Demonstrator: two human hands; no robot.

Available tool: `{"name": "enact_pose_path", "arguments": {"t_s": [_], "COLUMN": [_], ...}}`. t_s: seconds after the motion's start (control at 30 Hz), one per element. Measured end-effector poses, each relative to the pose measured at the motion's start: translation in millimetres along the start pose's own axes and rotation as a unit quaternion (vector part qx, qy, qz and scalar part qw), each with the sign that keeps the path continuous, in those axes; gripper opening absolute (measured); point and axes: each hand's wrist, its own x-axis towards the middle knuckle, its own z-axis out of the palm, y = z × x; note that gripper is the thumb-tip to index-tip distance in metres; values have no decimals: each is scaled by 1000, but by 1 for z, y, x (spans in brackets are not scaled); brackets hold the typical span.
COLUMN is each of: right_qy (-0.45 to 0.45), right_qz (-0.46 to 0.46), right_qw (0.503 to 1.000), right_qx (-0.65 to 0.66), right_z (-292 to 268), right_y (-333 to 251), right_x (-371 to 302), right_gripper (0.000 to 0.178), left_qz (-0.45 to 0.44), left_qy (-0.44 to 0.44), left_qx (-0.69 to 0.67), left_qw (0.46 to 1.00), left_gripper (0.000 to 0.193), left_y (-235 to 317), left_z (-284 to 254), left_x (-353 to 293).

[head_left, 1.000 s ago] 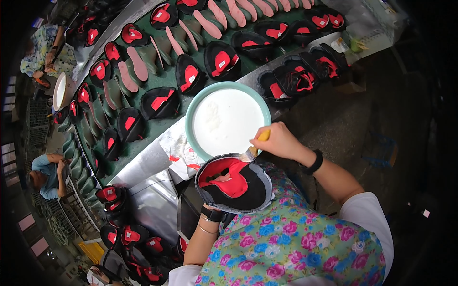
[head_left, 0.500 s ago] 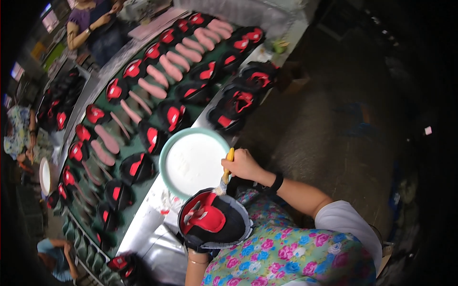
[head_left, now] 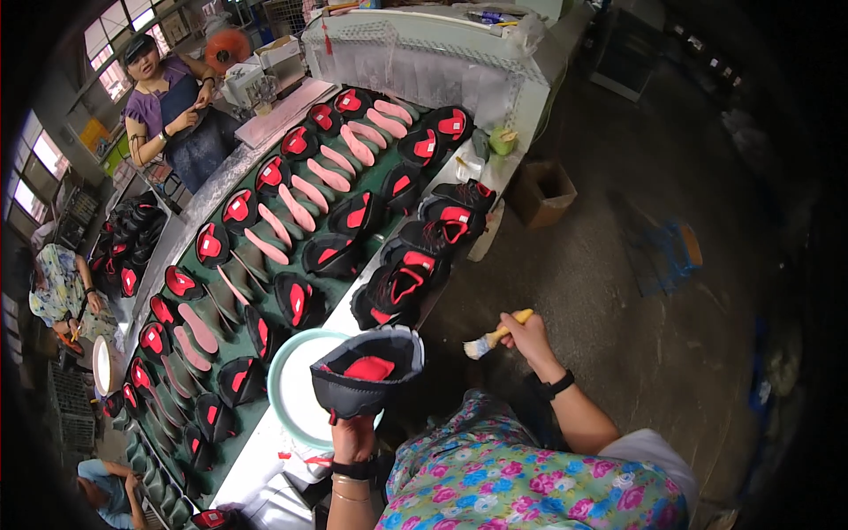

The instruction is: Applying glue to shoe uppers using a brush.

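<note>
My left hand grips a black shoe upper with a red lining from beneath, its open underside turned up. Most of that hand's fingers are hidden behind the upper. The upper is held over a light-green basin of white liquid. To the right, apart from both, my right hand is closed round the yellow handle of a paintbrush. White coats the brush's bristles, which point left.
A green conveyor belt carries rows of shoe uppers and pink insoles. Several black-and-red uppers lie along the near ledge. A cardboard box stands on the floor. A person stands across the belt; others are at left.
The brush has left the upper's edge and moved right and away with my right hand. My left hand has raised and tilted the upper, bringing it over the basin.
</note>
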Motion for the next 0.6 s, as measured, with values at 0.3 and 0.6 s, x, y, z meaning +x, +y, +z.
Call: {"name": "enact_pose_path", "arguments": {"t_s": [0.3, 0.6], "right_qy": [53, 81], "right_qz": [83, 105], "right_qw": [993, 990], "right_qx": [-58, -39], "right_z": [-148, -197], "right_y": [13, 9], "right_x": [62, 63], "right_gripper": [24, 20], "left_qz": [204, 241], "left_qy": [49, 294], "left_qx": [223, 89], "left_qw": [952, 921], "left_gripper": [60, 83], "left_y": [-149, -203], "left_z": [88, 144], "left_x": [195, 274]}}
